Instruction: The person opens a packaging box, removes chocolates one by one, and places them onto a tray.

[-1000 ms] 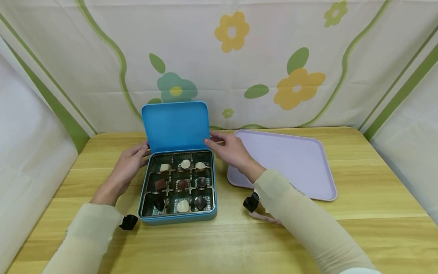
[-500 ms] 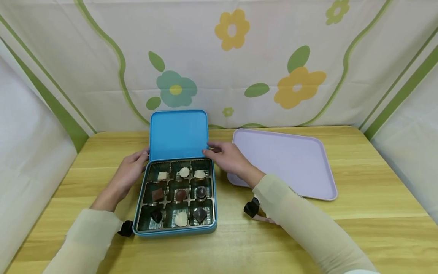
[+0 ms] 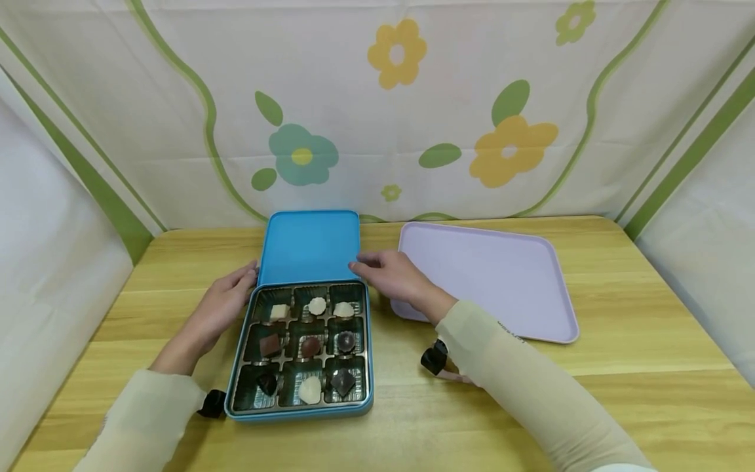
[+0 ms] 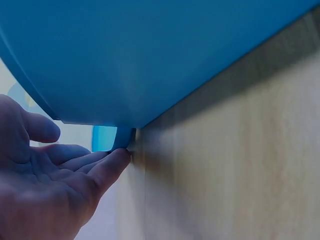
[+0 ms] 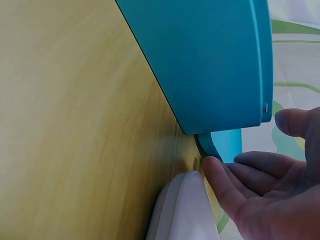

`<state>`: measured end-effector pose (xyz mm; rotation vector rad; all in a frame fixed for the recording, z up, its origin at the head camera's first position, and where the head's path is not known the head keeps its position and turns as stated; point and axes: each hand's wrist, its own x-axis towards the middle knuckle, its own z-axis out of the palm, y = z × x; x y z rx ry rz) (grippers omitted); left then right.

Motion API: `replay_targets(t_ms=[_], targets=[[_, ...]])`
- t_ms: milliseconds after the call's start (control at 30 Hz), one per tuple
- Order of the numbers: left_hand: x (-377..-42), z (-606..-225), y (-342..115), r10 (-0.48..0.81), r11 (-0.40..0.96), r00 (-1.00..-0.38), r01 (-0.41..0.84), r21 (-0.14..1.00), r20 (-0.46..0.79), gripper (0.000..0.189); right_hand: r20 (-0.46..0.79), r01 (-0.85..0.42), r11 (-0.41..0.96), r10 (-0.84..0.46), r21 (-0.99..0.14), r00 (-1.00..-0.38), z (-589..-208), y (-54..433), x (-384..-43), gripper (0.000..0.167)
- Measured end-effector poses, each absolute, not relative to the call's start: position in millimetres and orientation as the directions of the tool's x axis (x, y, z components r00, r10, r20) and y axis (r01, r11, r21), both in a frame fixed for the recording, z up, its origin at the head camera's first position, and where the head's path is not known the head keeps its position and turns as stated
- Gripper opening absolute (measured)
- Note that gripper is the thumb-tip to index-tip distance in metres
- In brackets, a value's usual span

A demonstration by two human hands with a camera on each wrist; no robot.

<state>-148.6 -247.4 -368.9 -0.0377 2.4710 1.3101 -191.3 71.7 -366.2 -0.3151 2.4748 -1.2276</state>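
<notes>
A blue tin box (image 3: 299, 412) stands on the table with its hinged lid (image 3: 310, 247) tipped far back. Chocolates sit singly in its dark divided insert: pale ones such as the white piece (image 3: 309, 390), plus brown ones (image 3: 270, 345) and dark ones (image 3: 343, 382). My left hand (image 3: 223, 303) is at the lid's left edge; in the left wrist view its fingers (image 4: 107, 167) reach out nearly straight against the lid, thumb apart. On the opposite edge my right hand (image 3: 398, 278) mirrors it, extended fingers (image 5: 225, 187) touching the lid, thumb free.
To the right lies a lilac tray (image 3: 489, 282) on the wooden table (image 3: 619, 314), its near-left edge partly behind the right hand. A flower-printed cloth (image 3: 354, 98) hangs upright behind the table, with white cloth on both sides.
The lid has swung back and down from near upright. The tin has slid toward me a little, and both hands have come slightly nearer along with the lid.
</notes>
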Motion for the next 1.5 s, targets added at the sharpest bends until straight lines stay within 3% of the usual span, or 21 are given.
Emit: replay_targets(t_ms=[533, 800, 1067, 1333, 1500], targets=[[-145.2, -365.4, -245.3, 0.086, 0.692, -0.943, -0.175, 0.701, -0.321, 0.070, -0.264, -0.021, 0.619, -0.364, -0.785, -0.893, -365.6, 74.2, -194.2, 0.061], [-147.4, -367.5, -250.8, 0.090, 0.606, -0.939, -0.213, 0.767, -0.332, 0.070, -0.244, -0.033, 0.607, -0.367, -0.794, -0.898, -368.0, 76.3, -196.1, 0.050], [-147.4, -374.8, -255.4, 0.126, 0.523, -0.943, -0.201, 0.828, -0.309, 0.069, -0.269, -0.019, 0.614, -0.374, -0.789, -0.888, -367.9, 78.9, -197.6, 0.054], [-122.1, -378.2, -267.3, 0.131, 0.522, -0.945, -0.192, 0.831, -0.301, 0.079, -0.236, -0.104, 0.641, -0.423, -0.760, -0.875, -354.6, 98.3, -185.2, 0.059], [-97.2, -378.6, -274.8, 0.124, 0.523, -0.946, -0.194, 0.830, -0.299, 0.076, -0.202, -0.137, 0.630, -0.435, -0.765, -0.877, -346.8, 126.8, -167.8, 0.056]])
